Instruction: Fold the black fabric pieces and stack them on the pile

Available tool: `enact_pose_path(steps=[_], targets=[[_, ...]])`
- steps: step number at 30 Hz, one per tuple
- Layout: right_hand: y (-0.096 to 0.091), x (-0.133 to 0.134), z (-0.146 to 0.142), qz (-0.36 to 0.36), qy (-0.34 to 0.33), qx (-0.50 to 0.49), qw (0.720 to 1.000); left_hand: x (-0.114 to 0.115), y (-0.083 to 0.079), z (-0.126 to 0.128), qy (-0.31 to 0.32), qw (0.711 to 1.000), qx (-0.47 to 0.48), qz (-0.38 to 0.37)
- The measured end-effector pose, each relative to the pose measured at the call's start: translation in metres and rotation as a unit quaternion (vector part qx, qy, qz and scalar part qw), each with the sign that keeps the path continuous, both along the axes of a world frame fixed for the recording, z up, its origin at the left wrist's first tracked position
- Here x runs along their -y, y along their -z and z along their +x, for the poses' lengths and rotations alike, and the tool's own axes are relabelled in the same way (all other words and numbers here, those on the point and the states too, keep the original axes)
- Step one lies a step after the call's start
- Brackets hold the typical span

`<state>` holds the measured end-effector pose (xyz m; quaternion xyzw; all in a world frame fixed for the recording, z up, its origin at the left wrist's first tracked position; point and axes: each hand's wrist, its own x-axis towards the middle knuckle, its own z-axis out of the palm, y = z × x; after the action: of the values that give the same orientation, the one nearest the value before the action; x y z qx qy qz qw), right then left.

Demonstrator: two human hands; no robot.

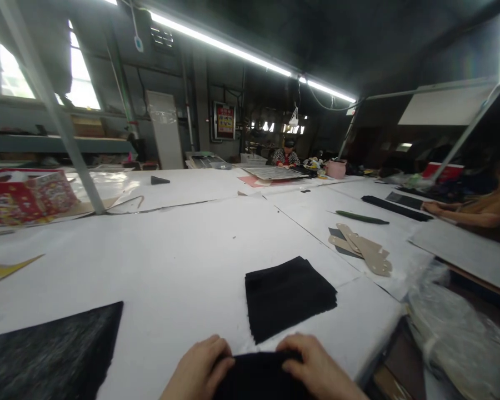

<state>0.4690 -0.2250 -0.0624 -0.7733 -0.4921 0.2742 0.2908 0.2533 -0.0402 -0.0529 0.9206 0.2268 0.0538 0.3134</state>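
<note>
A piece of black fabric (258, 378) is held up at the bottom of the view, its top edge stretched between my two hands. My left hand (204, 366) pinches the left end of that edge between thumb and fingers. At the right end, my right hand (312, 366) grips it the same way. Just beyond my hands, a stack of black fabric pieces (289, 297) lies flat on the white table (183, 261). The lower part of the held fabric is cut off by the frame.
A dark, shiny sheet (54, 355) lies at the left. Beige pattern pieces (366, 250) and a long green object (361, 217) are on the right. Clear plastic (462, 328) bunches by the right edge. One person (491, 205) works at right, another (286, 154) at the back.
</note>
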Motion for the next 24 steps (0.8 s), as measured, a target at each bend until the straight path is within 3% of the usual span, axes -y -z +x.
enact_pose_path(steps=[3, 5, 8, 11, 16, 21, 24], targets=[[-0.034, -0.017, 0.072, -0.014, 0.011, 0.104, 0.994, -0.007, -0.009, 0.060, -0.029, 0.997, 0.066, 0.008], [-0.046, -0.035, 0.112, -0.043, 0.025, 0.214, 0.976, -0.012, -0.011, 0.100, -0.047, 0.991, 0.121, 0.038], [-0.052, -0.063, 0.152, -0.066, 0.055, 0.291, 0.953, -0.023, -0.006, 0.147, -0.098, 0.985, 0.136, 0.051], [-0.045, -0.089, 0.165, -0.070, 0.095, 0.349, 0.930, -0.036, 0.005, 0.174, -0.131, 0.984, 0.116, 0.043], [-0.008, -0.116, 0.141, -0.025, 0.106, 0.410, 0.905, -0.048, 0.017, 0.187, -0.136, 0.985, 0.099, 0.032], [0.046, -0.109, 0.125, 0.003, 0.032, 0.437, 0.899, -0.046, 0.014, 0.175, -0.145, 0.985, 0.086, 0.029], [0.067, -0.105, 0.140, 0.138, 0.023, 0.378, 0.915, -0.051, 0.010, 0.147, -0.151, 0.983, 0.089, 0.050]])
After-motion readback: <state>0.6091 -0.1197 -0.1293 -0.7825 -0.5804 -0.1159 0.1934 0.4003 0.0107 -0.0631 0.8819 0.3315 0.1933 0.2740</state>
